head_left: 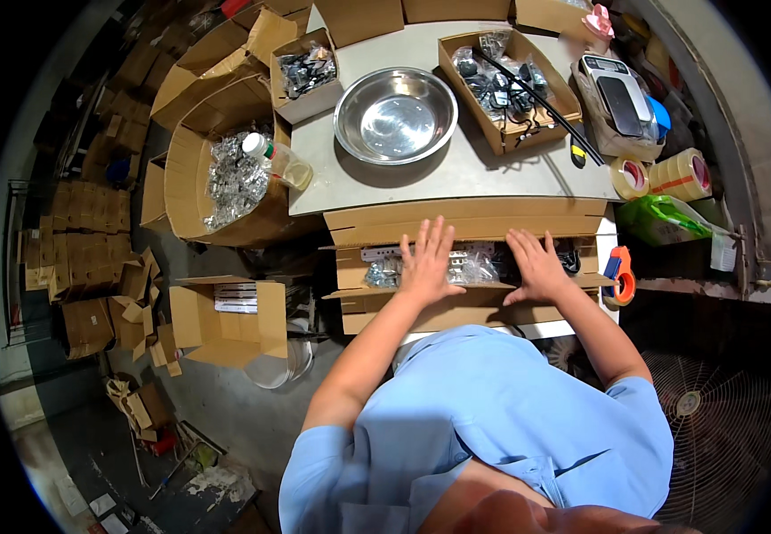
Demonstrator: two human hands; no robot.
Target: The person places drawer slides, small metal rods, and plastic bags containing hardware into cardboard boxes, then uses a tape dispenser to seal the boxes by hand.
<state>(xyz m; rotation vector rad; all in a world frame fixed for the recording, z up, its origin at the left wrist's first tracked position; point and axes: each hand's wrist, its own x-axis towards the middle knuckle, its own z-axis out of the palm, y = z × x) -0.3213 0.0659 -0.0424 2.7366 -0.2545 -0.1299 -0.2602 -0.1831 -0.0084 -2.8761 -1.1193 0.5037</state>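
A long, narrow cardboard box (483, 216) lies across the near edge of the table with its long flaps unfolded. My left hand (427, 267) rests over its left half, fingers spread, on or just above the contents and near flap. Over the right half is my right hand (536, 267), also with fingers apart and holding nothing. Between and beside the hands show clear bags of small metal parts (383, 272), a pale perforated strip (380, 254) and some black parts (569, 258). My palms hide some of the contents.
A steel bowl (395, 116) stands beyond the box. Cartons of bagged parts (503, 80) sit at the back, with a large carton (191, 191) at left. On the right are a scale (621, 98), tape rolls (681, 174), a tape dispenser (620, 276) and a floor fan (689, 404).
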